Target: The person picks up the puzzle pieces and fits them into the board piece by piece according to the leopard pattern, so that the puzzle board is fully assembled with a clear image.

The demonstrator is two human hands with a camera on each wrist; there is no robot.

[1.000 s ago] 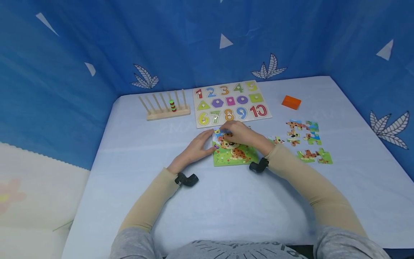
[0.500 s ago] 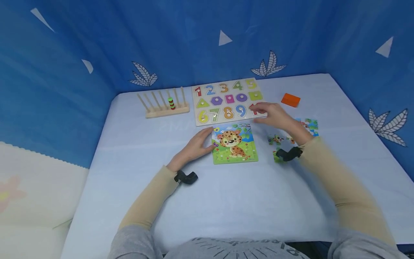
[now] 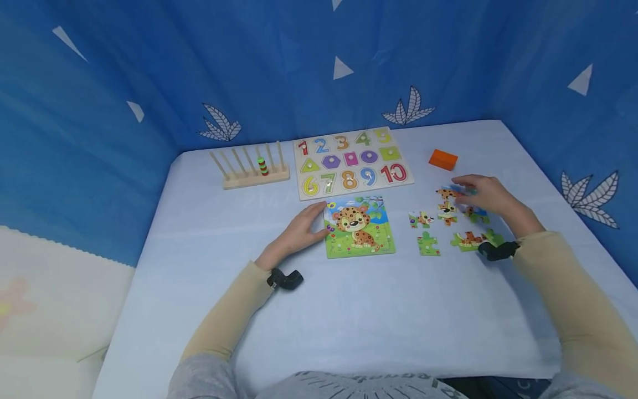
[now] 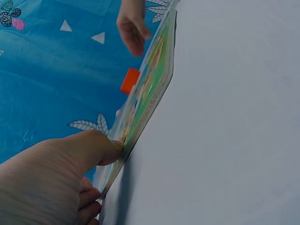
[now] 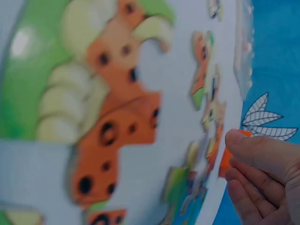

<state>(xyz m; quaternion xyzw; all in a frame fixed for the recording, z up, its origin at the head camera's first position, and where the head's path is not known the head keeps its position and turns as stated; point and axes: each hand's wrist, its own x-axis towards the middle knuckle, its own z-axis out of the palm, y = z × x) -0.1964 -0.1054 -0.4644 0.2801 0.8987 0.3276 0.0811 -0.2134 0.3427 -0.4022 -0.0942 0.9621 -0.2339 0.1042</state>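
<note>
A square jigsaw puzzle (image 3: pixel 359 230) with a cartoon leopard lies assembled on the table. My left hand (image 3: pixel 299 230) rests at its left side, index finger near the upper left corner and thumb (image 4: pixel 110 150) on the edge. Over the loose puzzle pieces at the right hovers my right hand (image 3: pixel 490 198), fingers loosely bent, with nothing visible between them. It partly covers some of those pieces. Among the pieces in sight are one with a leopard face (image 3: pixel 447 209), a green one (image 3: pixel 428 244) and a spotted-body piece (image 3: pixel 469 240).
Behind the puzzle lies a wooden number board (image 3: pixel 354 163) with numbers and shapes. To its left stands a wooden peg rack (image 3: pixel 256 178) with red and green beads on one peg. An orange block (image 3: pixel 443 159) sits at the back right. Blue patterned curtain surrounds the table.
My right hand has left the leopard puzzle and travelled right, past the number board, to above the loose pieces. My left hand stays at the puzzle's edge.
</note>
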